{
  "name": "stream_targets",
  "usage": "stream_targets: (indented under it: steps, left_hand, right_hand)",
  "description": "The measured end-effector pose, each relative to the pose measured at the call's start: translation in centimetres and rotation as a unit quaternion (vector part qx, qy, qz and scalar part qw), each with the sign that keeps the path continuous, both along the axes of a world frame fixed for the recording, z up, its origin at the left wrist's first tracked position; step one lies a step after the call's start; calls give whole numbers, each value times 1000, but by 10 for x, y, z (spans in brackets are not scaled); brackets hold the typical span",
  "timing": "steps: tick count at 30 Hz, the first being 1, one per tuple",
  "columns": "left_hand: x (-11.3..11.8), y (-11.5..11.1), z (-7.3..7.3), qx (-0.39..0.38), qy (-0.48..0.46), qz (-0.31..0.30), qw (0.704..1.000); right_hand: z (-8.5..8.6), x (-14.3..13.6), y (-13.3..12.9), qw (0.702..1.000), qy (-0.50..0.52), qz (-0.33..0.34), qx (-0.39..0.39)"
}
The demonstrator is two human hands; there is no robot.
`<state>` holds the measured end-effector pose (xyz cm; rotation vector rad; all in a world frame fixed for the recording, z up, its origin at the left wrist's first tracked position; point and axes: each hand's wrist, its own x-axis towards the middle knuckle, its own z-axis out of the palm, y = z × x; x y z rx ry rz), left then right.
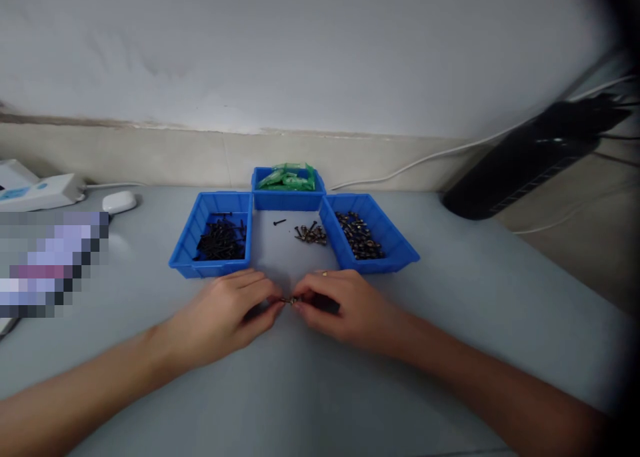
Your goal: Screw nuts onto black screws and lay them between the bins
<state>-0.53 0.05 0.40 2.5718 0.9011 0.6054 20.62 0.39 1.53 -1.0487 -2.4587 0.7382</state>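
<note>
My left hand [235,307] and my right hand [345,307] meet above the grey table, both closed in a pinch. Between their fingertips is a small metal screw with a brass-coloured piece [292,300] on it; the fingers partly cover it. The left fingers grip its left end and the right fingers its right end. Just beyond the hands, a small pile of screws with brass-coloured pieces [313,234] lies on the table. One loose black screw [279,222] lies to the left of that pile.
A blue bin [210,268] of black screws stands left, another blue bin [395,264] of brass-coloured metal pieces right. The back blue bin [289,200] holds green plastic packets [290,178]. A white earbud case [119,202], a blurred-out device [50,264] and a black cylindrical object [520,160] stand farther out.
</note>
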Motion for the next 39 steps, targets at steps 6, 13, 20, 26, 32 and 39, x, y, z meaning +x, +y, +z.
stream_targets:
  steps: [6,13,20,26,32,39]
  left_hand:
    - [0,1,-1,-11,-9,-10,1000]
    - [0,-1,1,-11,-10,-20,1000]
    - [2,-1,0,-8,-19,-42,999]
    - [2,-2,-2,-28,-15,-6,999]
    - [4,-3,-1,-43,-21,-5,999]
    - [4,-3,-2,-47,-31,-6,998]
  right_hand:
    - [-1,-1,0,1000,-1,7,-9]
    - [-4,-1,-1,1000,-2,12,-24]
    - [-3,-4,-2,999,-2,11,-34]
    - [0,-2,-3,1000,13,-11,-23]
    - [0,-3,-9,999,31,21,14]
    - [-1,-1,-8,998,41,44,1]
